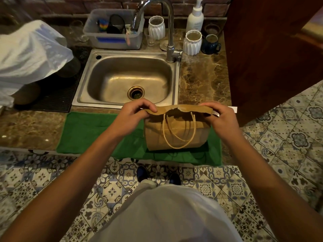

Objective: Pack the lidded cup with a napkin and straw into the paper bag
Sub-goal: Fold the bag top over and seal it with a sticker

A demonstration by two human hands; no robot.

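Note:
A brown paper bag [176, 131] with twine handles stands on a green cloth [90, 135] at the counter's front edge. Its top is pressed flat and folded towards me. My left hand [134, 116] pinches the left end of that folded top. My right hand [220, 117] pinches the right end. A white strip, perhaps a straw wrapper [233, 108], pokes out behind my right hand. The cup and the napkin are hidden from view.
A steel sink [129, 79] with a tall tap [167, 32] lies just behind the bag. White ribbed vases [192, 42], a blue mug [210, 44] and a soap bottle [195, 16] stand at the back right. A white plastic bag [29, 55] sits left; a wooden cabinet [271, 49] rises right.

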